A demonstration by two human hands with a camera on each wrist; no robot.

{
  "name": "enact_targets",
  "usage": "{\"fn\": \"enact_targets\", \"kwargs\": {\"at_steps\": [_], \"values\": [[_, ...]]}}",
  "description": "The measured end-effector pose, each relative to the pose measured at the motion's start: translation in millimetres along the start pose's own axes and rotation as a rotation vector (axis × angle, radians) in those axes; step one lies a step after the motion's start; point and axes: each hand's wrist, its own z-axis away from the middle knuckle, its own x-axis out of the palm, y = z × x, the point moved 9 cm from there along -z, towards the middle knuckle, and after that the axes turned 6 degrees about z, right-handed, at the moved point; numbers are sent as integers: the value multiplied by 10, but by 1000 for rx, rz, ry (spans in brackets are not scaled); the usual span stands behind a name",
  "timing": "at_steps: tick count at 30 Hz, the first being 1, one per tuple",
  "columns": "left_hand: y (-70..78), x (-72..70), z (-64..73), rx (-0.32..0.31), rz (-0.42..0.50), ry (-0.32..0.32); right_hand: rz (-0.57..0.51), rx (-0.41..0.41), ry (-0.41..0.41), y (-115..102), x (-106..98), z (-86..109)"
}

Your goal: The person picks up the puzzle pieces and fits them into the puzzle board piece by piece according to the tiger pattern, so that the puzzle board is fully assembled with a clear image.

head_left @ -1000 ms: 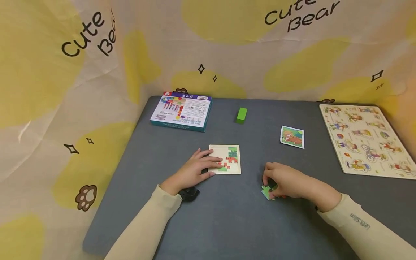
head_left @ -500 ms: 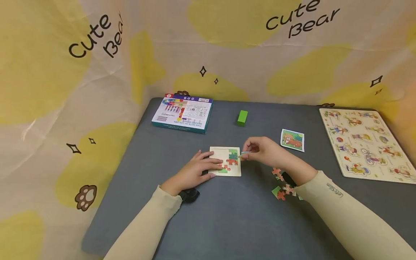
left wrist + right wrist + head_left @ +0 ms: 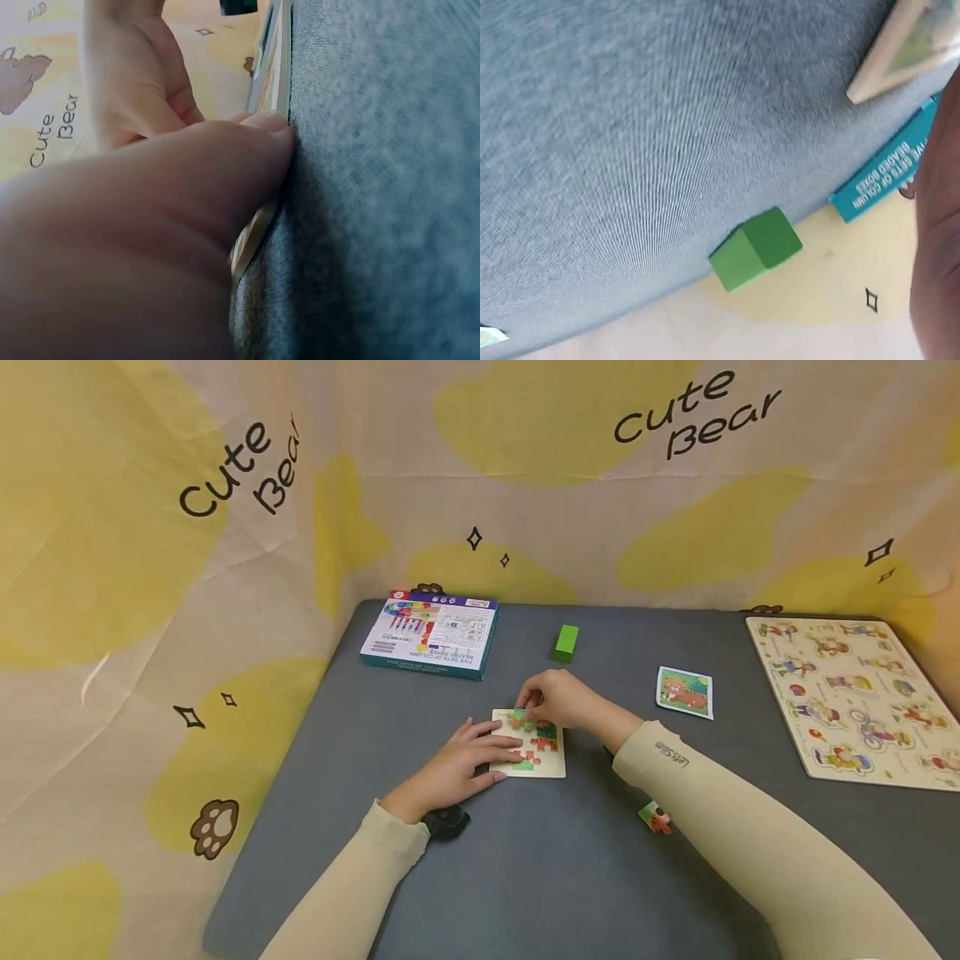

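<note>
A green jigsaw piece (image 3: pixel 518 717) is hovering over or touching, I cannot tell which, the far part of the square puzzle tray (image 3: pixel 553 769). The right hand (image 3: pixel 562 697) is pinching it; the left hand (image 3: pixel 453 766) is resting straight, spread fingers on the tray's left side. A green-and-red jigsaw piece (image 3: pixel 657 819) is lying nearer, to the right. On the table (image 3: pixel 517 877), a green block (image 3: pixel 567 642) is standing beyond the tray, a cardboard box (image 3: pixel 429 635) far left.
</note>
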Motion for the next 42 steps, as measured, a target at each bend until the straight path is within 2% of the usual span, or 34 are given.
{"fn": "enact_targets", "kwargs": {"at_steps": [5,14,17,20,23,25,28,35,40,42], "values": [[-16,22,-7,-9,3,-6,107,-1,29,28,33,-35],[-15,7,8,-1,11,0,145,-45,26,17,95,1],[-28,8,19,-10,11,-2,201,-68,50,-18,101,46],[-22,4,20,-7,12,2,350,-169,102,-141,119,144],[-11,6,13,-6,9,-2,592,-268,151,-265,208,310],[-4,4,8,-5,3,-5,730,-293,164,-315,293,425],[7,-15,6,-5,-7,-3,813,-253,153,-308,401,555],[3,-29,7,-15,-21,-10,791,-116,45,-246,618,657],[-3,-16,0,-3,-19,3,991,-100,11,-275,731,675],[-7,-6,-11,3,-16,4,1002,-108,29,-295,711,678]]}}
